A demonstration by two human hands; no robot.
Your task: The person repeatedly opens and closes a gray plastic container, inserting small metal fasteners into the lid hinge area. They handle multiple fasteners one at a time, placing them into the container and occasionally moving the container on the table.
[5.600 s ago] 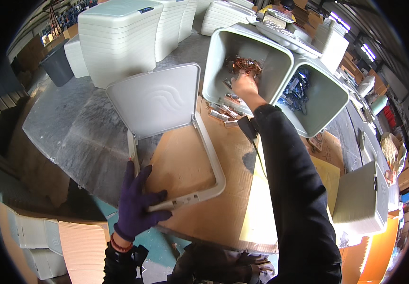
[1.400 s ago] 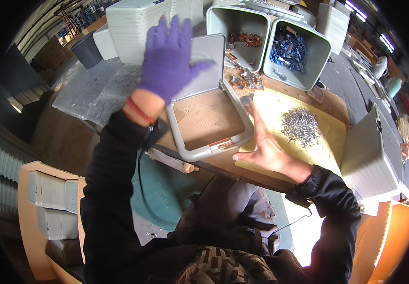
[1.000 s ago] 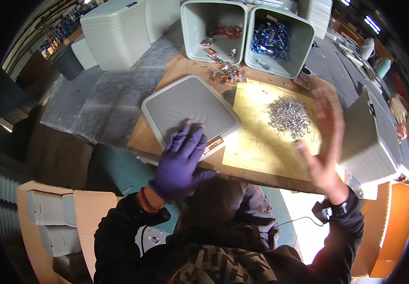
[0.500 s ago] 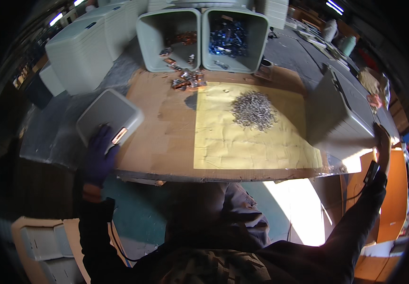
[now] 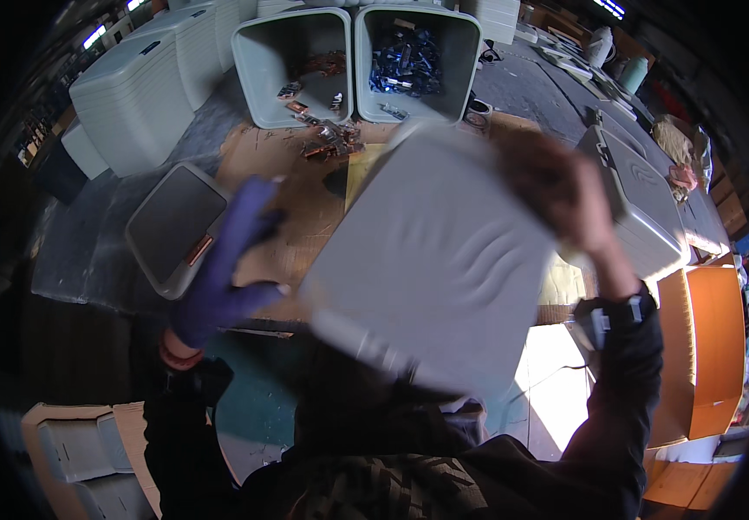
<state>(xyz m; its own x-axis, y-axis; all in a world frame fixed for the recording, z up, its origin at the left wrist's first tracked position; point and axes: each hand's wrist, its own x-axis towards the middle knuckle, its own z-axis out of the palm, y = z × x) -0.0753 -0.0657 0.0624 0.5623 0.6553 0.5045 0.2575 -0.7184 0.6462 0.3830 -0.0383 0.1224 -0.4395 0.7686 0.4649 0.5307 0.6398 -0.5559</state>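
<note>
A light grey plastic cover (image 5: 444, 251) with raised wavy lines is tilted over the middle of the table. My bare right hand (image 5: 565, 186), blurred by motion, grips it by the upper right edge. My left hand (image 5: 227, 269), in a purple glove, is open left of the cover, fingers spread and nothing in them. Beside that hand lies a grey rounded lid (image 5: 153, 217) with a dark inner face, and a small copper-coloured metal piece (image 5: 199, 250) rests on it. The raised cover hides most of the yellow sheet (image 5: 565, 282) and the pile of small metal parts on it.
Two grey bins lie tipped toward me at the back: the left bin (image 5: 247, 78) holds copper-coloured pieces, the right bin (image 5: 470, 87) blue ones. Copper-coloured pieces (image 5: 331, 141) spill out in front. Grey covers (image 5: 648, 195) stand at right; tall stacked grey bins (image 5: 132, 104) at left.
My right hand has brought a grey cover from the stack at right to the middle. My left hand has lifted off the rounded lid and moved right, fingers spreading.
</note>
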